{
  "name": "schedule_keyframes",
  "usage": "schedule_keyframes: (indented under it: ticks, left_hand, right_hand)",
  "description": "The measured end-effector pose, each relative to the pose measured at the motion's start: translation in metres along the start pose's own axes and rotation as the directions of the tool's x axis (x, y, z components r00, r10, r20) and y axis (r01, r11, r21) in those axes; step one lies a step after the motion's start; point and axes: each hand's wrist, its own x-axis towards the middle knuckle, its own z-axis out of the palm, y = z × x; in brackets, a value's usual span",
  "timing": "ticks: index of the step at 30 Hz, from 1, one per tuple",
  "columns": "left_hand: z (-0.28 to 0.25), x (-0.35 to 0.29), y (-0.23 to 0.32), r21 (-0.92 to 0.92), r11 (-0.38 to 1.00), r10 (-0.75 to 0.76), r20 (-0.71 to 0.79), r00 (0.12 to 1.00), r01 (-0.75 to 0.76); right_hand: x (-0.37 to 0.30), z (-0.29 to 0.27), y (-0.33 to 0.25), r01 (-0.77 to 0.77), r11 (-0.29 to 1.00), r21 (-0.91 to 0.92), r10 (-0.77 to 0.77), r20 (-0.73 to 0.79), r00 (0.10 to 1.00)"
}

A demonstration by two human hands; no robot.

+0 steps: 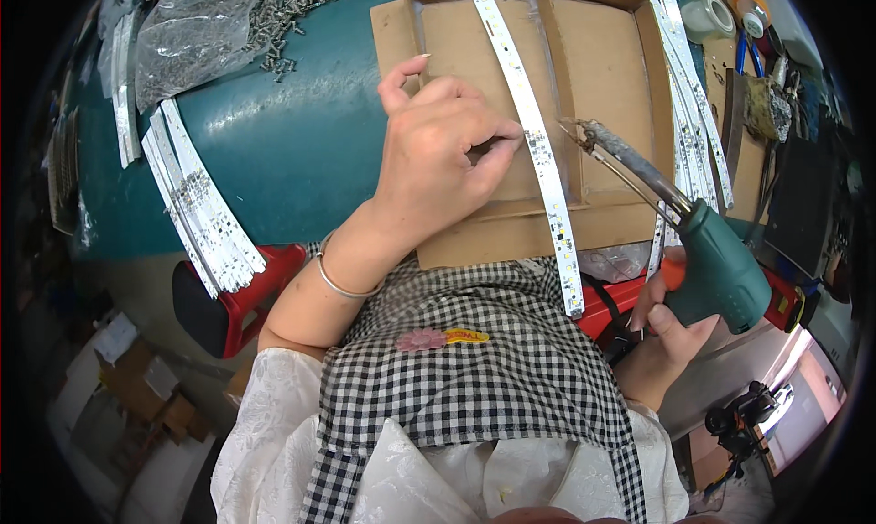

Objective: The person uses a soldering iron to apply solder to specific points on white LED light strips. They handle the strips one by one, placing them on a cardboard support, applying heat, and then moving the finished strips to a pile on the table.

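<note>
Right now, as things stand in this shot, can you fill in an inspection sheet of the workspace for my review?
Surface: green table, with a cardboard tray at its near edge.
Job's things: white strip lies across the tray, its near end past the tray's front; soldering gun has its tip just right of the strip.
Clutter: strip bundle, plastic bag and small metal parts to the left; more strips to the right.
Hands: left hand at the strip's left edge, grip unclear; right hand holds the gun.
Cables: nothing seen for certain.
Surroundings: boxes at lower left.
</note>
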Motion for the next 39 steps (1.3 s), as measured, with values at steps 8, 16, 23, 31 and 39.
schedule_keyframes:
  ticks: [8, 16, 23, 31, 39]
  left_hand:
    - [0.0, 0.002, 0.001, -0.006, 1.0, 0.018, 0.005, 1.0, -0.018]
    - [0.001, 0.002, 0.001, -0.006, 0.999, 0.035, -0.005, 0.999, -0.035]
    - [-0.032, -0.004, 0.019, 0.033, 0.999, 0.002, 0.012, 1.0, -0.003]
    - [-0.025, -0.047, 0.068, -0.487, 0.548, -0.188, 0.72, 0.668, 0.679]
    - [-0.001, -0.032, 0.076, -0.394, 0.064, -0.265, 0.879, 0.397, 0.917]
  right_hand:
    - [-0.011, -0.013, 0.001, -0.031, 0.991, 0.128, 0.036, -0.039, 0.999]
    - [-0.025, -0.032, 0.014, 0.104, 0.992, 0.077, -0.108, 0.054, 0.993]
    - [-0.047, -0.042, 0.029, 0.246, 0.952, 0.182, -0.245, -0.03, 0.969]
    - [-0.047, -0.023, 0.018, 0.438, 0.888, -0.14, -0.453, -0.428, 0.782]
    - [-0.005, -0.084, 0.035, 0.258, 0.566, -0.783, -0.68, -0.266, 0.684]
